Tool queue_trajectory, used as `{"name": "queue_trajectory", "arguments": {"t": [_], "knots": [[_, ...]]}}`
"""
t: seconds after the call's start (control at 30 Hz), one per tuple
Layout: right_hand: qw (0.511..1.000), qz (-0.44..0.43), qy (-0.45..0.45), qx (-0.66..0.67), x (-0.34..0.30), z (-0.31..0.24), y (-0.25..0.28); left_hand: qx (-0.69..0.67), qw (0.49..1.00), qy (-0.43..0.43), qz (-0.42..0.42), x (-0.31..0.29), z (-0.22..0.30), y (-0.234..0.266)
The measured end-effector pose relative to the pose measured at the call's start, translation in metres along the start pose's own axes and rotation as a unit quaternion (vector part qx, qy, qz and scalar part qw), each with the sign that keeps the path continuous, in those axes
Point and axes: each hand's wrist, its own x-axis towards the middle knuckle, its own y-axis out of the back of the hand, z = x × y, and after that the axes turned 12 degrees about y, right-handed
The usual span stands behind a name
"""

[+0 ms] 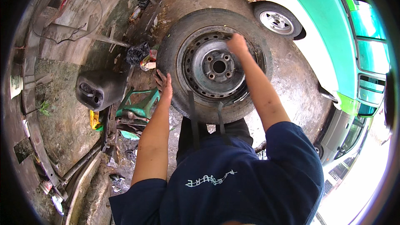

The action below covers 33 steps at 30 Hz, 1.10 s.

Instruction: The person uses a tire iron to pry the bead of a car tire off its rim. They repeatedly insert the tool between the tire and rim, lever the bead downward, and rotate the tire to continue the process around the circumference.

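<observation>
A green-and-white van (314,18) stands beyond the tyre (170,43), which lies in front of the person's lap with its steel wheel (218,53) facing the camera. The left hand (164,84) rests on the sidewall's left edge, fingers loosely spread, gripping nothing. The right hand (237,44) is bunched at the rim's far right — how tightly it is closed, or on what, I cannot tell. Two flat tyre levers, the left one (193,118) and the right one (221,118), run lengthwise from the near rim toward the lap, roughly parallel — back and left of the right fingers, with the left hand nearer.
</observation>
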Motion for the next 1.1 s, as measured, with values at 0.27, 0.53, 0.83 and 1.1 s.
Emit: {"name": "queue_trajectory", "arguments": {"t": [0.27, 0.53, 0.83, 1.1], "knots": [[0.983, -0.125, 0.129, -0.03, -0.017, -0.095, -0.026, -0.002, 1.0, 0.001, 0.0, 0.004, -0.002, 0.003], [0.998, -0.045, -0.022, -0.025, -0.003, 0.031, 0.034, -0.007, 1.0, -0.017, -0.001, 0.005, -0.005, 0.0], [0.994, 0.08, -0.046, 0.058, -0.088, 0.108, 0.007, 0.025, 0.999, 0.031, -0.011, -0.004, 0.004, 0.002], [0.999, 0.038, -0.03, 0.015, -0.034, 0.05, 0.002, 0.003, 1.0, 0.017, -0.015, -0.003, 0.008, 0.007]]}}
